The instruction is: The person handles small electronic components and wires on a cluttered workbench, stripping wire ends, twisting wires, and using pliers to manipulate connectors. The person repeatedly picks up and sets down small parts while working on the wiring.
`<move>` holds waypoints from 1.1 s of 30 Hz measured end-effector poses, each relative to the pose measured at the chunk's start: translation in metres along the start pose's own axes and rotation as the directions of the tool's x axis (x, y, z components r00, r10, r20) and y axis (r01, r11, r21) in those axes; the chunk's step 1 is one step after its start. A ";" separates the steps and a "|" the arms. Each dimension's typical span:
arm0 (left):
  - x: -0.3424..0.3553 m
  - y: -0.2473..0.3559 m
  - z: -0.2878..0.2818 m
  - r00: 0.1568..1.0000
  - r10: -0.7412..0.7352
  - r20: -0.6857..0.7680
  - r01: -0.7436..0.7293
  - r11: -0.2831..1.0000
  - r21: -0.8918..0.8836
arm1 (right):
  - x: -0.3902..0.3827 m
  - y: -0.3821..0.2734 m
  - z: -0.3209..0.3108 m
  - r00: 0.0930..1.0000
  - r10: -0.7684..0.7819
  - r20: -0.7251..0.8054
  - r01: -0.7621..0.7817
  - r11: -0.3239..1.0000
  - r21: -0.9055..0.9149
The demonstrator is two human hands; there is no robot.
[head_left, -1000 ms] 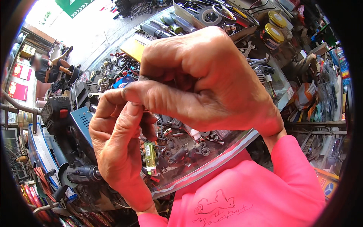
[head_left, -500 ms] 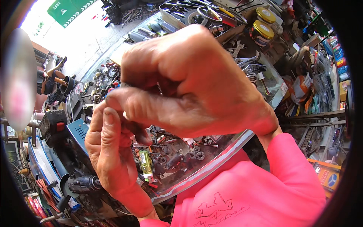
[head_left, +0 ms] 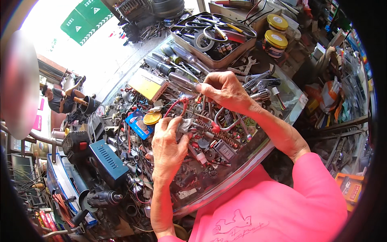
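Overlapping crumpled greyish scrap [head_left: 185, 126]: left hand [head_left: 168, 146], cannot tell if grasping. Right hand [head_left: 229, 92]: fingers bent, grip unclear.

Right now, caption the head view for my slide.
Left hand and right hand over a table strewn with loose parts.

Floor [head_left: 117, 60]: daylight glare at ten o'clock.
Oval patch [head_left: 20, 84]: strong blur at nine o'clock.
Rim [head_left: 381, 189]: black, lines bending.
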State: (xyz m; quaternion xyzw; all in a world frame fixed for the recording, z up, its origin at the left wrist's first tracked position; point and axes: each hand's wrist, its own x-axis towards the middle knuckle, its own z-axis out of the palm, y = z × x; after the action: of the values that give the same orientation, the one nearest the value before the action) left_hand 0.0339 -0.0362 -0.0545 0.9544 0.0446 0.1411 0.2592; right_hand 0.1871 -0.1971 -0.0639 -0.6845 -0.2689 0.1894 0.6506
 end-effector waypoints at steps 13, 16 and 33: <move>-0.022 -0.016 -0.048 0.793 -0.525 -0.310 0.422 0.840 -0.341 | -0.018 0.009 -0.009 0.885 -0.465 0.023 0.423 0.783 -0.456; -0.037 -0.026 -0.047 0.780 -0.482 -0.399 0.448 0.875 -0.182 | -0.018 0.006 -0.008 0.859 -0.504 0.094 0.479 0.723 -0.497; 0.041 0.009 0.011 0.978 0.168 0.126 -0.188 0.968 0.166 | -0.017 0.009 -0.006 0.832 -0.529 0.167 0.528 0.662 -0.532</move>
State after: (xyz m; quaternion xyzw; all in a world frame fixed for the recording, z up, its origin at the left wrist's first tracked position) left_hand 0.0769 -0.0426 -0.0492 0.9802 -0.0436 0.1059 0.1615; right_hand 0.1785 -0.2125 -0.0736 -0.7357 -0.4980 -0.0951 0.4491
